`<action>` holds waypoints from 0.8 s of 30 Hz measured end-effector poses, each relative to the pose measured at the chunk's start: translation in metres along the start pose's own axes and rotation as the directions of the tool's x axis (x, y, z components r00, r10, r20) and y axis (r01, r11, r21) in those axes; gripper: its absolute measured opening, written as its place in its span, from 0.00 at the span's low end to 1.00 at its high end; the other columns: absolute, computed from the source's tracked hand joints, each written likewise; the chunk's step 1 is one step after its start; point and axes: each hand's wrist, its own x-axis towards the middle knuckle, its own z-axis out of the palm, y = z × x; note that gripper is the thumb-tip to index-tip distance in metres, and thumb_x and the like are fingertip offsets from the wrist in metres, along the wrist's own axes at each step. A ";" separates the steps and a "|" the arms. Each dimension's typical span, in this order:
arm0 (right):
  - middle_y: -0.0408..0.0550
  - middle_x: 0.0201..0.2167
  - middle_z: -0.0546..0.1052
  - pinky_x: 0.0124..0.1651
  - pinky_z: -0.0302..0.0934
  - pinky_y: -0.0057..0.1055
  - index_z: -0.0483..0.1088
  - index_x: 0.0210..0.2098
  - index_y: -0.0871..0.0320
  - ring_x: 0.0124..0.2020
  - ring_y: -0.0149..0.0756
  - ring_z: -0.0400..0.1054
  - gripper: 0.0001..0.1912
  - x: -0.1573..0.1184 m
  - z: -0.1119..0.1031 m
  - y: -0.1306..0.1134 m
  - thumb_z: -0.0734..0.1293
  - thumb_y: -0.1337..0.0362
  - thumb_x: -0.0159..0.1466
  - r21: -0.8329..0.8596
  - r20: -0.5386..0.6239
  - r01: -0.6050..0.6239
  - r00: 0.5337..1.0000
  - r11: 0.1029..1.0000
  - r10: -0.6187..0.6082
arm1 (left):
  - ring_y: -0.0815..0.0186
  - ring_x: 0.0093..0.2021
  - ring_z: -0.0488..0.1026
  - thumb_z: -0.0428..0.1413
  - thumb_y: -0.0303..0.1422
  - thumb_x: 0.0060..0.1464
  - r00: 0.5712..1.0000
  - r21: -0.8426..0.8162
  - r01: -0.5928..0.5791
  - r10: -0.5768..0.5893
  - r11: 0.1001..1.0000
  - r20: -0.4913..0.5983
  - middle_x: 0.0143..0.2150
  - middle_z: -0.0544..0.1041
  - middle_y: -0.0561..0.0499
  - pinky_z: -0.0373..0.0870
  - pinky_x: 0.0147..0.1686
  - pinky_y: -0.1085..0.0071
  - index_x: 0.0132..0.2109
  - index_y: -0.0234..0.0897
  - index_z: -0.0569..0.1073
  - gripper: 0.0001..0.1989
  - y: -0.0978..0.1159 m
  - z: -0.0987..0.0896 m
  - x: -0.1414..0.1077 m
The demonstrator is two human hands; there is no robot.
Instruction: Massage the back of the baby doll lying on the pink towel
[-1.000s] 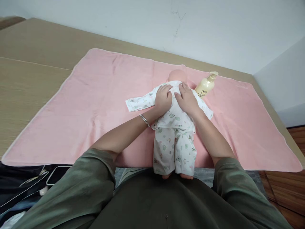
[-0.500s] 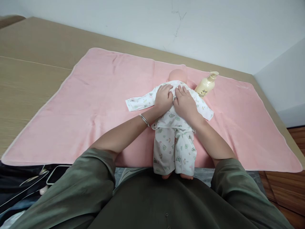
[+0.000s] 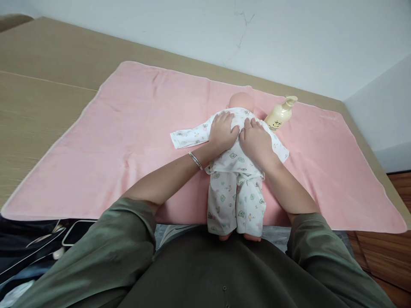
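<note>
A baby doll (image 3: 233,160) in white printed pyjamas lies on a pink cloth (image 3: 154,115), its bald head at the far end and its bare feet at the near edge. My left hand (image 3: 224,131) rests flat on the left of its upper torso, fingers stretched out and a silver bangle on the wrist. On the right of the upper torso lies my right hand (image 3: 256,140), palm down with its fingers extended. Beside the doll's right-hand sleeve, a pale yellow pump bottle (image 3: 279,115) lies tilted on the cloth.
The cloth covers much of a wooden table (image 3: 41,98), with a white wall (image 3: 305,38) behind. Dark items and a phone-like object (image 3: 77,232) are below the table edge at the lower left. Wooden furniture (image 3: 385,252) stands at the lower right.
My right hand has shifted slightly to the right over the doll's shirt, and the gap between my hands is a little wider. My left hand has turned slightly, its thumb further right.
</note>
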 end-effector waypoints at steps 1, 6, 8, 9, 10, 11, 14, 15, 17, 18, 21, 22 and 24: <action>0.70 0.64 0.65 0.64 0.59 0.50 0.57 0.66 0.75 0.65 0.59 0.61 0.28 -0.005 -0.002 -0.003 0.51 0.66 0.71 -0.031 -0.011 -0.002 1.000 1.000 0.002 | 0.51 0.68 0.63 0.48 0.32 0.58 1.000 0.005 -0.002 0.002 1.000 0.000 0.65 0.69 0.37 0.56 0.71 0.53 0.61 0.26 0.69 0.26 0.000 0.000 0.000; 0.66 0.52 0.75 0.52 0.68 0.48 0.68 0.56 0.68 0.53 0.58 0.71 0.23 -0.008 -0.004 -0.002 0.51 0.65 0.70 -0.047 -0.029 0.001 1.000 0.999 -0.002 | 0.52 0.66 0.65 0.48 0.32 0.59 1.000 0.038 -0.018 0.018 0.999 -0.024 0.64 0.71 0.38 0.58 0.70 0.52 0.60 0.29 0.70 0.24 0.001 0.000 -0.001; 0.66 0.57 0.72 0.59 0.64 0.50 0.67 0.58 0.68 0.59 0.58 0.67 0.24 0.002 0.000 0.007 0.51 0.65 0.70 0.032 -0.038 0.025 0.999 0.999 -0.024 | 0.50 0.65 0.66 0.47 0.32 0.61 0.999 0.077 -0.033 0.036 0.996 -0.029 0.62 0.72 0.37 0.59 0.68 0.50 0.59 0.29 0.70 0.22 0.007 -0.004 -0.004; 0.66 0.60 0.70 0.63 0.61 0.49 0.66 0.59 0.70 0.63 0.57 0.63 0.25 0.008 0.003 0.012 0.51 0.64 0.70 0.078 -0.041 0.041 0.998 0.996 -0.037 | 0.49 0.64 0.67 0.47 0.32 0.62 0.999 0.105 -0.047 0.050 0.993 -0.023 0.62 0.72 0.36 0.61 0.67 0.50 0.59 0.28 0.70 0.21 0.011 -0.007 -0.007; 0.66 0.63 0.67 0.66 0.57 0.48 0.64 0.61 0.71 0.66 0.56 0.60 0.26 0.015 0.007 0.017 0.51 0.64 0.70 0.121 -0.043 0.052 0.998 0.991 -0.048 | 0.48 0.63 0.68 0.45 0.31 0.63 0.998 0.134 -0.064 0.066 0.989 -0.009 0.60 0.73 0.35 0.63 0.65 0.50 0.58 0.26 0.70 0.21 0.016 -0.010 -0.009; 0.67 0.65 0.65 0.69 0.53 0.47 0.62 0.62 0.73 0.68 0.55 0.57 0.27 0.021 0.010 0.022 0.51 0.63 0.70 0.156 -0.042 0.058 0.998 0.986 -0.052 | 0.48 0.62 0.69 0.44 0.30 0.64 0.997 0.160 -0.082 0.081 0.984 0.013 0.59 0.74 0.33 0.65 0.63 0.50 0.56 0.25 0.71 0.20 0.021 -0.014 -0.012; 0.66 0.68 0.61 0.72 0.47 0.47 0.57 0.66 0.75 0.71 0.53 0.52 0.30 0.030 0.018 0.030 0.51 0.62 0.70 0.204 -0.041 0.051 0.998 0.978 -0.044 | 0.47 0.59 0.71 0.41 0.29 0.64 0.994 0.193 -0.102 0.092 0.976 0.063 0.57 0.74 0.30 0.68 0.59 0.51 0.53 0.23 0.72 0.20 0.029 -0.021 -0.015; 0.66 0.68 0.60 0.72 0.47 0.48 0.56 0.66 0.75 0.71 0.54 0.52 0.30 0.029 0.019 0.029 0.51 0.62 0.70 0.198 -0.046 0.047 0.998 0.979 -0.039 | 0.47 0.59 0.70 0.42 0.29 0.64 0.995 0.186 -0.092 0.082 0.978 0.059 0.57 0.74 0.30 0.68 0.60 0.51 0.53 0.23 0.72 0.20 0.028 -0.022 -0.014; 0.68 0.66 0.64 0.70 0.51 0.50 0.58 0.65 0.75 0.69 0.56 0.55 0.29 0.024 0.017 0.025 0.50 0.62 0.71 0.160 -0.062 0.045 0.997 0.986 -0.036 | 0.46 0.61 0.68 0.45 0.31 0.63 0.997 0.154 -0.067 0.061 0.986 0.046 0.58 0.73 0.30 0.65 0.63 0.51 0.55 0.22 0.71 0.20 0.023 -0.019 -0.010; 0.68 0.62 0.68 0.67 0.55 0.50 0.61 0.62 0.75 0.66 0.56 0.59 0.28 0.020 0.014 0.021 0.50 0.62 0.71 0.131 -0.066 0.040 0.997 0.991 -0.032 | 0.46 0.62 0.68 0.46 0.32 0.62 0.997 0.134 -0.061 0.056 0.989 0.046 0.58 0.73 0.30 0.64 0.64 0.51 0.55 0.22 0.70 0.20 0.018 -0.017 -0.007; 0.67 0.49 0.77 0.55 0.65 0.46 0.70 0.51 0.70 0.53 0.56 0.71 0.23 0.005 0.002 0.010 0.51 0.63 0.70 0.034 -0.038 0.006 0.999 0.999 -0.004 | 0.46 0.60 0.69 0.48 0.33 0.61 0.997 0.090 -0.067 0.063 0.994 0.051 0.56 0.74 0.32 0.63 0.64 0.49 0.54 0.25 0.71 0.19 0.006 -0.010 0.001; 0.65 0.45 0.78 0.50 0.67 0.44 0.71 0.49 0.68 0.49 0.55 0.73 0.21 0.001 -0.003 0.007 0.51 0.63 0.70 0.005 -0.026 -0.006 1.000 1.000 0.006 | 0.46 0.60 0.69 0.48 0.33 0.60 0.997 0.083 -0.072 0.069 0.994 0.044 0.55 0.74 0.33 0.63 0.65 0.49 0.54 0.26 0.71 0.19 0.004 -0.009 0.002; 0.63 0.40 0.78 0.42 0.67 0.42 0.72 0.46 0.65 0.42 0.53 0.74 0.20 -0.006 -0.011 0.004 0.52 0.62 0.70 -0.036 -0.009 -0.023 1.000 0.999 0.022 | 0.46 0.60 0.68 0.48 0.33 0.60 0.997 0.074 -0.075 0.073 0.994 0.030 0.55 0.74 0.33 0.62 0.65 0.48 0.53 0.27 0.71 0.19 0.003 -0.009 0.003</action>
